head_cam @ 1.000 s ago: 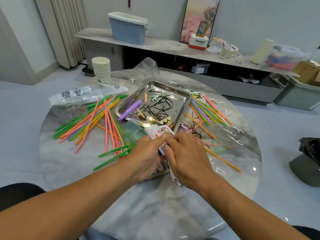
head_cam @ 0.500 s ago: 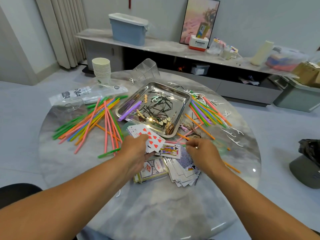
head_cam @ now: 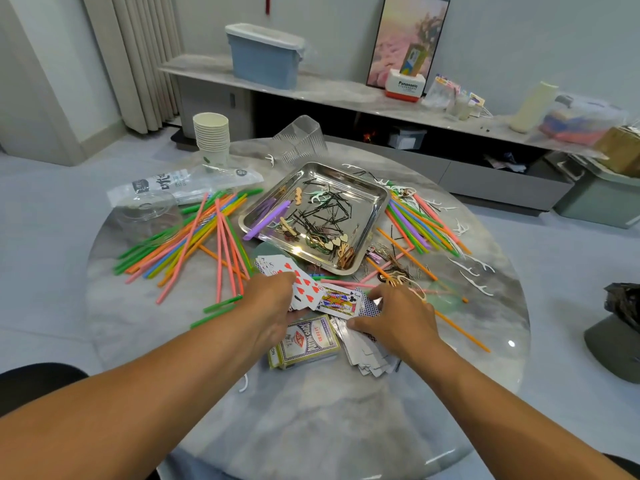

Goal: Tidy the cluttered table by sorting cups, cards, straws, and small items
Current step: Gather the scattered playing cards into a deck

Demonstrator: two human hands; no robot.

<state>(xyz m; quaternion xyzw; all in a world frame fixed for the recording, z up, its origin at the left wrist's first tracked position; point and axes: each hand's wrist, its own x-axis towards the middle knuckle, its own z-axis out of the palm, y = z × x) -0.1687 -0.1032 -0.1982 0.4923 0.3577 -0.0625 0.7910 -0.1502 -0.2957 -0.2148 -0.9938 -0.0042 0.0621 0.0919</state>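
Note:
My left hand [head_cam: 273, 306] holds a fan of playing cards [head_cam: 298, 282], hearts showing, just in front of the steel tray [head_cam: 375, 202]. My right hand [head_cam: 398, 320] lies palm-down on a loose spread of cards [head_cam: 367, 351], thumb at their left edge. A jack of clubs [head_cam: 337, 301] lies between the two hands. A boxed card deck [head_cam: 304, 341] sits below my left hand. Coloured straws [head_cam: 194, 240] fan out at the left, with more straws [head_cam: 419, 223] right of the tray. The tray holds hairpins and small wooden pieces.
A stack of paper cups [head_cam: 211, 136] and a clear plastic cup [head_cam: 301, 140] stand at the table's far side. A plastic bag [head_cam: 180, 185] lies far left. White floss picks [head_cam: 474, 271] are scattered at the right. A low shelf [head_cam: 346, 95] runs behind.
My hands were together over the cards and have drawn apart. The left hand now holds a fan of cards, and the right has moved right onto the loose spread.

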